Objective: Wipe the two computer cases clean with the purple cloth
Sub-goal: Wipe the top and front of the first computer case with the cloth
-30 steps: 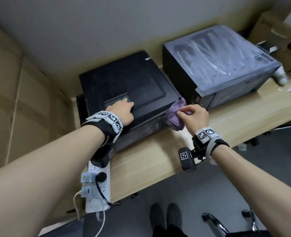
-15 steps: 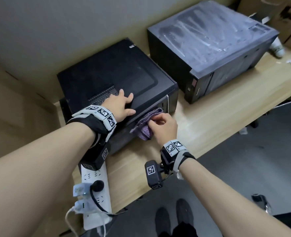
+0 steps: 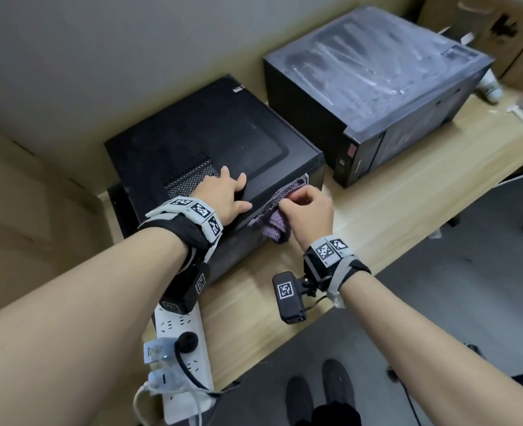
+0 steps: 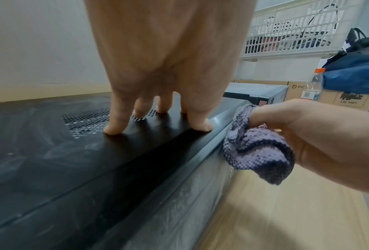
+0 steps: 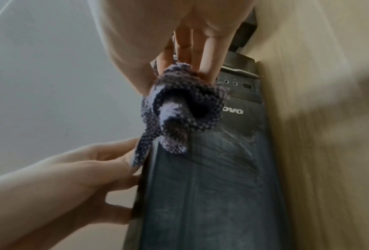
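The near computer case (image 5: 222, 169) reads "ovo"; a cardboard box (image 4: 342, 99) "UN 3481".

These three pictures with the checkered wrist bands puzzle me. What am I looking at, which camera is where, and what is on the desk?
No machine here: a person works bare-handed, wearing cameras. The wide picture comes from the head; the other two come from each wrist, looking along the fingers. On the pale wooden desk lie two computer cases: a black one nearby and a dusty grey-streaked one further right. A white power strip lies at the desk's near edge. The left hand rests flat on the black case's top. The right hand grips a crumpled purple knitted cloth against that case's front face.
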Action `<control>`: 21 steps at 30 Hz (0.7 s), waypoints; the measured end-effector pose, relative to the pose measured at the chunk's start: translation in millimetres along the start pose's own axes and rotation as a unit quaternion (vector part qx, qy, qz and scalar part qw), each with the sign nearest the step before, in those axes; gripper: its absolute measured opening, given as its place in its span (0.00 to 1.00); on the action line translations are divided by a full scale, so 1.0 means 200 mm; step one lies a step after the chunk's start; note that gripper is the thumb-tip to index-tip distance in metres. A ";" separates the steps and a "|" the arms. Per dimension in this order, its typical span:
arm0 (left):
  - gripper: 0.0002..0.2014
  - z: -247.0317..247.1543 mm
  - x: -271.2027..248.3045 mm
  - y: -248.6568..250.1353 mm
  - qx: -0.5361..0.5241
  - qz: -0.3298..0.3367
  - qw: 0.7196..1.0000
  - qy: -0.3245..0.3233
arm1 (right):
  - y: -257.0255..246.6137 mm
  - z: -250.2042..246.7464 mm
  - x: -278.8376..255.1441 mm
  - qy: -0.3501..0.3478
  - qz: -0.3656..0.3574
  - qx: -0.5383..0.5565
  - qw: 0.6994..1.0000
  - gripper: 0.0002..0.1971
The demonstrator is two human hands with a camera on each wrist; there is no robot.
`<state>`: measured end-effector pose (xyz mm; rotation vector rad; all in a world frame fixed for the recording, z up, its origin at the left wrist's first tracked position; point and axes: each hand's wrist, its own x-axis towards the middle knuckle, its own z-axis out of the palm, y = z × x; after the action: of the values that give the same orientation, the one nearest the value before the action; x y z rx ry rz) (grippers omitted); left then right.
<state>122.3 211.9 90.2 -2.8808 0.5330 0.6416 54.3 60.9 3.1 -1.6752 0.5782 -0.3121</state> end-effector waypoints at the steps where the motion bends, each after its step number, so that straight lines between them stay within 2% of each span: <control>1: 0.33 0.00 0.00 0.00 -0.002 0.000 1.000 -0.002 | -0.01 0.01 0.00 -0.002 -0.013 -0.007 1.000 0.08; 4: 0.33 0.01 0.00 -0.01 -0.021 -0.005 1.000 -0.006 | 0.10 0.03 0.00 -0.017 -0.006 -0.072 0.997 0.14; 7: 0.33 0.02 0.01 -0.01 -0.029 -0.007 1.000 -0.005 | 0.24 0.01 0.02 -0.072 0.101 -0.140 0.982 0.12; 9: 0.33 0.02 0.02 -0.01 -0.030 -0.004 1.000 0.001 | 0.25 -0.01 0.04 -0.084 0.130 -0.161 0.975 0.11; 11: 0.33 0.02 0.02 -0.01 -0.040 -0.006 0.999 0.007 | 0.18 -0.02 0.06 -0.057 0.108 -0.158 0.980 0.11; 14: 0.33 0.02 0.02 -0.01 -0.049 -0.011 0.999 0.010 | 0.03 -0.07 0.10 -0.014 0.024 -0.122 0.992 0.08; 17: 0.32 0.00 0.01 -0.02 -0.054 -0.014 0.998 0.010 | -0.06 -0.09 0.11 0.001 -0.035 -0.097 0.995 0.05; 19: 0.32 0.00 0.01 -0.02 -0.054 -0.015 0.998 0.010 | -0.01 -0.07 0.10 -0.006 -0.031 -0.094 0.995 0.05; 21: 0.32 0.00 0.00 -0.02 -0.052 -0.019 0.998 0.008 | 0.11 -0.03 0.08 -0.036 0.033 -0.122 0.991 0.05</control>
<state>124.0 215.1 90.1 -2.9872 0.4600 0.6605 59.9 45.2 -18.7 -1.8899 0.6363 -0.1353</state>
